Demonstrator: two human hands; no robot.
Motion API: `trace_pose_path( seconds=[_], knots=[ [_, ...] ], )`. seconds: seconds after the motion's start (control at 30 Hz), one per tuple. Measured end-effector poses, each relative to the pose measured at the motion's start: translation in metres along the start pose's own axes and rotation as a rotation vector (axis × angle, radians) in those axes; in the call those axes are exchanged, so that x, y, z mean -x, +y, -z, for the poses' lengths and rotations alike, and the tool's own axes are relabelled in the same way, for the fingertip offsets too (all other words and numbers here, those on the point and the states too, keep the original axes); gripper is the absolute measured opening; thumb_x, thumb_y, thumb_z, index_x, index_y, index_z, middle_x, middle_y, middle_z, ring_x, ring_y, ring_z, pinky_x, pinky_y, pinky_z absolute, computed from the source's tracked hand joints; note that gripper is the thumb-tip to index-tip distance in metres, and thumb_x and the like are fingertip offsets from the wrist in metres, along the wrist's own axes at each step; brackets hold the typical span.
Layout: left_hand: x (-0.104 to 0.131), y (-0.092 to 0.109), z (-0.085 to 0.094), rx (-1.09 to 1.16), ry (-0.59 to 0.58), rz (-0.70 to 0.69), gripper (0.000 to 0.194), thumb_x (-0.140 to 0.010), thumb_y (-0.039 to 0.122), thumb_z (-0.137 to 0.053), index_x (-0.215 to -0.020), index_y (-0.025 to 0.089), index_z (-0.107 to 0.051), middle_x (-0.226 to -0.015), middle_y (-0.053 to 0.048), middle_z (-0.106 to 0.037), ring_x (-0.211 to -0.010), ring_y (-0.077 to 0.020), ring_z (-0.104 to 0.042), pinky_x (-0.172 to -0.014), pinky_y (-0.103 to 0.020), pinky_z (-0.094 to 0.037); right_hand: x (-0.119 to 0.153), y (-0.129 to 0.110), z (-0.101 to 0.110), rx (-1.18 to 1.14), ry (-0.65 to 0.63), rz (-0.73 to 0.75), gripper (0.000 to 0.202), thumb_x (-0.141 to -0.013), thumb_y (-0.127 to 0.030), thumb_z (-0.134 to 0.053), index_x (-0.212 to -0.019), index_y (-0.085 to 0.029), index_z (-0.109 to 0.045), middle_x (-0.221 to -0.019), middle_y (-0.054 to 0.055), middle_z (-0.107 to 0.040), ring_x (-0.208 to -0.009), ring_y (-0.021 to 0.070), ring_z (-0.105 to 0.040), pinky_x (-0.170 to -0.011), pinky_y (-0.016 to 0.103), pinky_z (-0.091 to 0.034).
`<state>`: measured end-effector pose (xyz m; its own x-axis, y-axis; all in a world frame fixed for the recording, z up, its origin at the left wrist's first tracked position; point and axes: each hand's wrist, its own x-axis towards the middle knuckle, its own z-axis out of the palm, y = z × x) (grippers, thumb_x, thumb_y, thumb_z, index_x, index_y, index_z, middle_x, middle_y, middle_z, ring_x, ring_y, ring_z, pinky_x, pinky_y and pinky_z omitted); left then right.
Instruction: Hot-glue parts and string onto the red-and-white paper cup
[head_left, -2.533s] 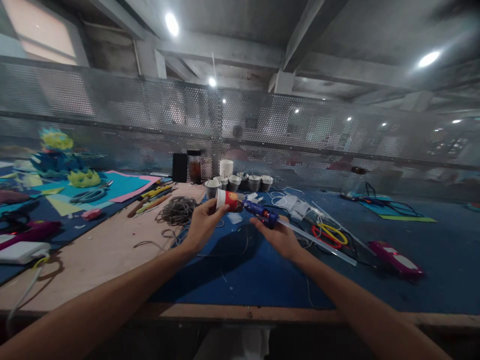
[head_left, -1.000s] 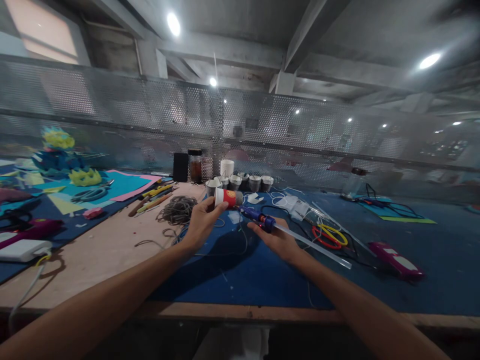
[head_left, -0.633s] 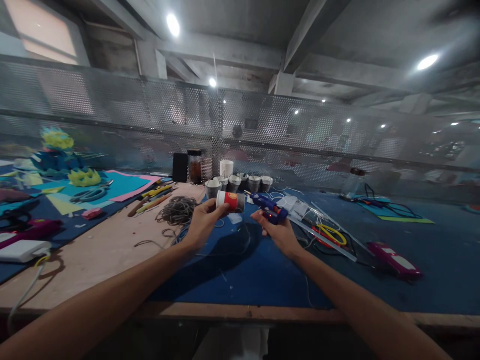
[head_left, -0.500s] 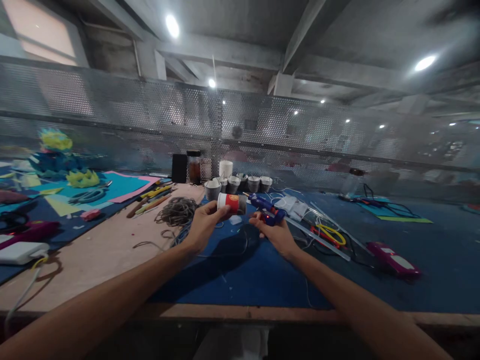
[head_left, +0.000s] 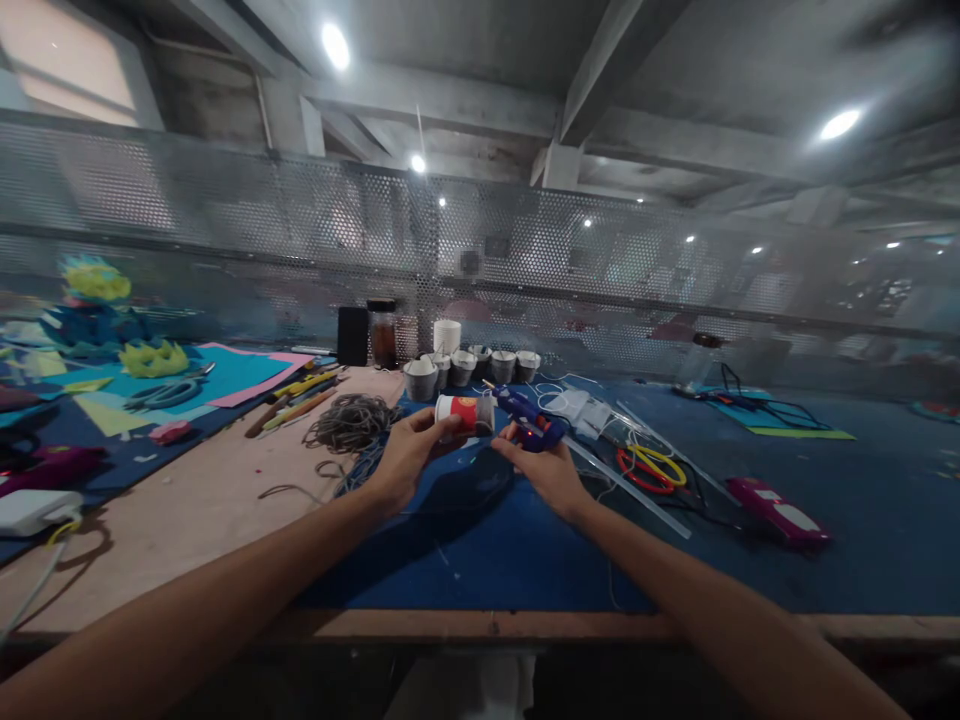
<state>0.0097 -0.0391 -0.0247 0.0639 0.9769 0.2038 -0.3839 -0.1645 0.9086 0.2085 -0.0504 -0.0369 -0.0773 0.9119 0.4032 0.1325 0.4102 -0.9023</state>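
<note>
My left hand [head_left: 409, 448] is closed round a red and white paper cup [head_left: 466, 412], tipped on its side. Grey cord is wound about the cup's right end. In my right hand [head_left: 546, 465] is a blue glue gun [head_left: 531, 420] with a small red light, its tip pointing left just above the corded end; whether it touches cannot be told. A long clear glue stick [head_left: 634, 490] runs out of the gun's back to the right. Left of my left hand lies a heap of grey cord [head_left: 352, 422].
Several grey-wrapped cups [head_left: 421, 380] stand at the back beside a jar [head_left: 382, 335]. Scissors [head_left: 169, 392] lie on coloured paper at left. Yellow and red cable [head_left: 660, 468] and a purple device [head_left: 778, 512] are to the right. A perforated metal screen [head_left: 510, 260] closes the back.
The right hand and the glue gun have shifted slightly toward the cup, and the fingers sit closer to its corded end. The whole view has moved a little.
</note>
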Motion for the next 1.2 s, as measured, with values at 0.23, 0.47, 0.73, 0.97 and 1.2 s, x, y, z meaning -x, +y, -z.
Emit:
trace_pose_path(
  seconds=[0.23, 0.47, 0.73, 0.97, 1.2],
  knots=[
    [0.003, -0.002, 0.002, -0.207, -0.067, -0.057, 0.037, -0.074, 0.039, -0.084, -0.098, 0.012, -0.075, -0.094, -0.009, -0.079, -0.088, -0.0250, -0.074, -0.089, -0.039, -0.056, -0.003, -0.004, 0.006, 0.163, 0.115, 0.062, 0.036, -0.082, -0.055, -0.070, -0.089, -0.020, -0.071, -0.083, 0.003, -0.070, -0.073, 0.0193, -0.062, -0.071, 0.033, -0.051],
    [0.008, 0.000, -0.003, -0.312, -0.195, -0.082, 0.038, -0.077, 0.041, -0.080, -0.102, 0.013, -0.075, -0.096, -0.009, -0.079, -0.088, -0.0255, -0.073, -0.085, -0.037, -0.056, -0.004, -0.011, 0.009, 0.165, 0.120, 0.195, 0.036, -0.083, -0.053, -0.070, -0.086, -0.017, -0.071, -0.084, 0.005, -0.072, -0.077, 0.0207, -0.066, -0.078, 0.035, -0.053],
    [0.014, 0.002, -0.010, -0.385, -0.250, -0.049, 0.029, -0.075, 0.037, -0.081, -0.091, 0.014, -0.075, -0.086, -0.005, -0.078, -0.080, -0.0212, -0.071, -0.078, -0.031, -0.056, -0.007, -0.007, 0.012, 0.195, 0.121, 0.127, 0.033, -0.084, -0.052, -0.067, -0.088, -0.019, -0.072, -0.078, 0.002, -0.070, -0.071, 0.0187, -0.064, -0.072, 0.031, -0.051],
    [0.017, 0.007, -0.012, -0.374, -0.283, -0.039, 0.027, -0.076, 0.035, -0.079, -0.092, 0.013, -0.075, -0.085, -0.004, -0.076, -0.078, -0.0204, -0.070, -0.078, -0.031, -0.056, -0.013, -0.004, 0.014, 0.174, 0.143, 0.163, 0.030, -0.082, -0.049, -0.070, -0.084, -0.019, -0.071, -0.085, 0.004, -0.073, -0.081, 0.0208, -0.066, -0.083, 0.034, -0.051],
    [0.017, 0.009, -0.012, -0.366, -0.260, -0.056, 0.025, -0.075, 0.036, -0.079, -0.089, 0.015, -0.076, -0.083, -0.006, -0.075, -0.074, -0.0207, -0.070, -0.074, -0.032, -0.057, -0.012, -0.007, 0.016, 0.184, 0.130, 0.156, 0.027, -0.082, -0.048, -0.069, -0.084, -0.020, -0.072, -0.084, 0.002, -0.072, -0.082, 0.0211, -0.066, -0.084, 0.035, -0.050]
  ],
)
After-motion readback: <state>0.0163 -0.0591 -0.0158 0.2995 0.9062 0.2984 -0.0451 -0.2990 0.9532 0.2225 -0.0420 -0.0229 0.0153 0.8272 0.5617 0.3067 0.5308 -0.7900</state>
